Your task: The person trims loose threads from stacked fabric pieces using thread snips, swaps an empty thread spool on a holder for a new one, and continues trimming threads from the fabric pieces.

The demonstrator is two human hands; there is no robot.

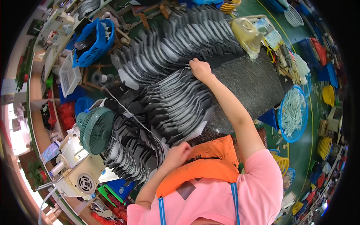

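Observation:
Rows of overlapping dark grey cut pieces (176, 101), thin and curved with pale edges, lie in front of me. My right hand (200, 70) reaches to the far end of the middle row, its fingers pinched at the tip of one cut piece. Close to my body, my left hand (178, 154) is curled beside the near end of that row; whatever its fingers hold, if anything, is hidden. A longer row of the same sort of pieces (168, 48) stretches along the far side. More grey pieces (131, 150) are heaped at the near left.
Right of the rows is a dark speckled tabletop (247, 86). A green fan (96, 130) and a cream sewing machine (80, 180) stand at left. Blue baskets (93, 43) sit far left; a round blue basket (293, 114) of pale strips is at right. A thin cord (125, 107) crosses the left side.

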